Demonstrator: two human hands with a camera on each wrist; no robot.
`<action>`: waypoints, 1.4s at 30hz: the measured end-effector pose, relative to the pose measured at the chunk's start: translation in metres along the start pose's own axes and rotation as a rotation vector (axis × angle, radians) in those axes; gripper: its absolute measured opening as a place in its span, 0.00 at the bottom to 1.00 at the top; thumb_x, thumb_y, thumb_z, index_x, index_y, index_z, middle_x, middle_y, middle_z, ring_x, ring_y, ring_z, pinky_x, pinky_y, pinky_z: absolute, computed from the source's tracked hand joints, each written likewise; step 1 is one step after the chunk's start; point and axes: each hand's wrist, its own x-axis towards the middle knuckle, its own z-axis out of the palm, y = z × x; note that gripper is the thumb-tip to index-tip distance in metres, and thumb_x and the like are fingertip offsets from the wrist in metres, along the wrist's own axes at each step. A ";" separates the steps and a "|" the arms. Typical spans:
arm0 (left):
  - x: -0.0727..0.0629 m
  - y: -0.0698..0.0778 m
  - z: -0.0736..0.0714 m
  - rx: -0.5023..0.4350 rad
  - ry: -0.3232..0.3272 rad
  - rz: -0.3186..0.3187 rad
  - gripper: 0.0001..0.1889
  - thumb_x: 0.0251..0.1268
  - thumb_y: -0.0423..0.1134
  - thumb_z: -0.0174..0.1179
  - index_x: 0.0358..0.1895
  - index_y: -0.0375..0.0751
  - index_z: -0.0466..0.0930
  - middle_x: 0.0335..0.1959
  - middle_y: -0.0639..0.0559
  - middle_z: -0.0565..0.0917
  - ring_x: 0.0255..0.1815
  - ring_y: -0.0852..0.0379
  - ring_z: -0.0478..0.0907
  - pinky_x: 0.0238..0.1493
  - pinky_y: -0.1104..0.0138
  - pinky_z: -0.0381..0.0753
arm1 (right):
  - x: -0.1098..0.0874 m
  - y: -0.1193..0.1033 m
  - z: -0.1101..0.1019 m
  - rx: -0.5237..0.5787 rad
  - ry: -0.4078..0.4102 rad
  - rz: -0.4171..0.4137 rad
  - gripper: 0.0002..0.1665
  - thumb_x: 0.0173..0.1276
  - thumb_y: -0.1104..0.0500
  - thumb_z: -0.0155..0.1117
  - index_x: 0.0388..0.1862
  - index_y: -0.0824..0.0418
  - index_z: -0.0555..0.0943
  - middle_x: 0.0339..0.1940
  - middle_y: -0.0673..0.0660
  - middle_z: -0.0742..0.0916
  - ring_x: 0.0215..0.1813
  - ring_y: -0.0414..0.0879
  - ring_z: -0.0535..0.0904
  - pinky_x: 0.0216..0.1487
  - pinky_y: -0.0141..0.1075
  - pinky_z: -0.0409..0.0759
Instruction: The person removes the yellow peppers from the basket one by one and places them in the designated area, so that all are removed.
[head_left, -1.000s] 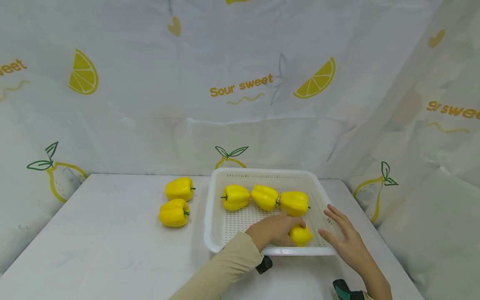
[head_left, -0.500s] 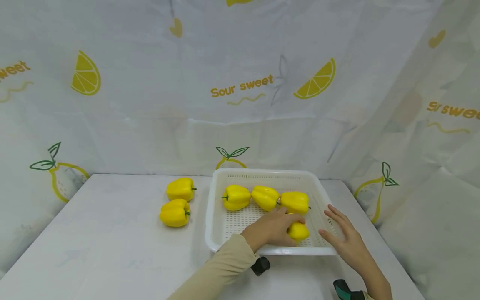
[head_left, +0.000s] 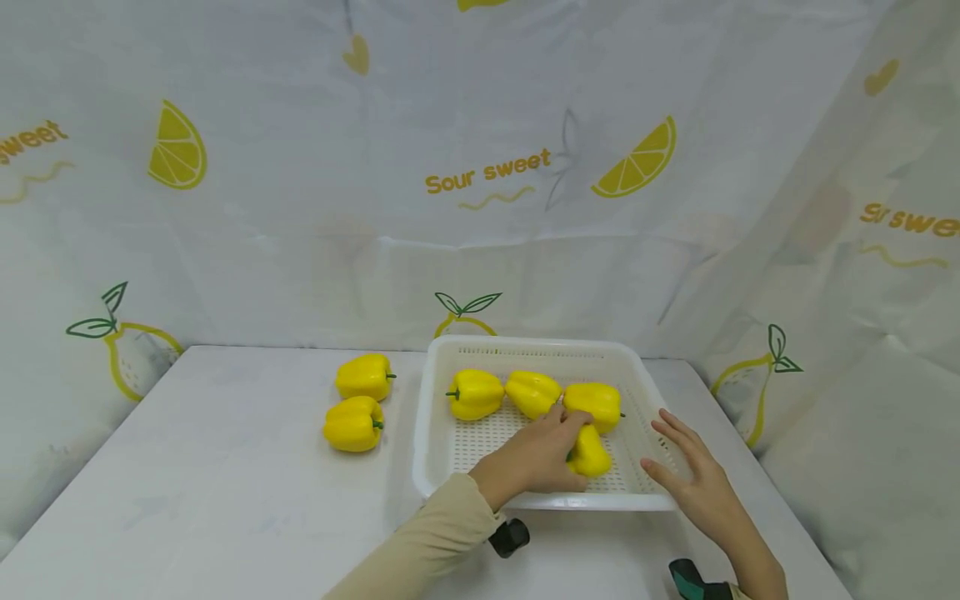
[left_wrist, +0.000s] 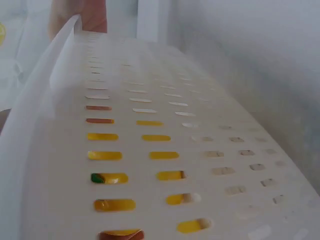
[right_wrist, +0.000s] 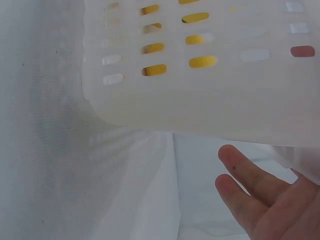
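Note:
My left hand (head_left: pixel 536 454) reaches over the front rim of a white slotted plastic basket (head_left: pixel 551 502) and holds a yellow bell pepper (head_left: pixel 592 454) near the basket's front right. Its fingers partly cover that pepper. Behind it, three more yellow bell peppers stand in a row: one at left (head_left: pixel 475 395), a middle pepper (head_left: pixel 531 393) and a right pepper (head_left: pixel 592 405). At the basket's right side is my right hand (head_left: pixel 697 479), fingers extended and spread by the rim. The right wrist view shows straight fingers (right_wrist: pixel 240 197) beside the basket wall (right_wrist: pixel 200 110); contact is unclear there.
Left of the basket, two yellow bell peppers lie on the white table (head_left: pixel 225 467), a rear pepper (head_left: pixel 365 377) and a front pepper (head_left: pixel 354 424). A lemon-printed curtain (head_left: pixel 337 167) rises behind and at the sides. Black wrist devices (head_left: pixel 509 538) sit below the hands.
My left hand has drawn leftward and slightly back with the pepper, which has turned so its green stem end shows near the fingers. My right hand stays at the rim.

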 end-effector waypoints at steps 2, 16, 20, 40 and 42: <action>-0.001 -0.001 0.000 -0.012 0.010 0.005 0.40 0.56 0.49 0.69 0.72 0.55 0.61 0.76 0.44 0.63 0.71 0.55 0.69 0.69 0.61 0.73 | 0.000 0.000 0.000 -0.001 -0.001 0.002 0.41 0.68 0.51 0.67 0.74 0.65 0.64 0.81 0.65 0.57 0.78 0.73 0.49 0.65 0.76 0.54; -0.012 -0.010 -0.004 -0.011 0.082 0.067 0.39 0.56 0.53 0.66 0.73 0.56 0.63 0.66 0.54 0.74 0.59 0.60 0.73 0.61 0.65 0.76 | 0.001 0.001 0.000 0.023 0.004 -0.023 0.40 0.68 0.53 0.67 0.74 0.64 0.64 0.81 0.65 0.57 0.78 0.73 0.49 0.66 0.75 0.52; -0.016 -0.014 -0.004 -0.055 0.085 0.064 0.39 0.56 0.53 0.66 0.73 0.58 0.63 0.65 0.54 0.74 0.57 0.61 0.73 0.58 0.66 0.77 | 0.000 0.000 0.001 0.019 0.006 -0.023 0.40 0.68 0.53 0.67 0.73 0.64 0.65 0.81 0.65 0.58 0.78 0.73 0.49 0.66 0.75 0.52; -0.035 -0.026 -0.011 -0.204 0.166 0.068 0.39 0.54 0.49 0.67 0.72 0.57 0.64 0.64 0.56 0.74 0.57 0.61 0.71 0.60 0.64 0.76 | 0.001 0.001 0.001 0.007 -0.003 0.000 0.41 0.69 0.52 0.66 0.74 0.66 0.63 0.81 0.66 0.56 0.78 0.73 0.49 0.66 0.76 0.52; -0.038 -0.026 -0.012 -0.204 0.187 0.070 0.39 0.53 0.49 0.67 0.72 0.59 0.64 0.64 0.55 0.74 0.57 0.61 0.71 0.59 0.64 0.76 | 0.001 0.002 0.001 0.012 -0.004 -0.003 0.41 0.69 0.52 0.66 0.74 0.66 0.63 0.81 0.66 0.56 0.78 0.73 0.48 0.66 0.76 0.52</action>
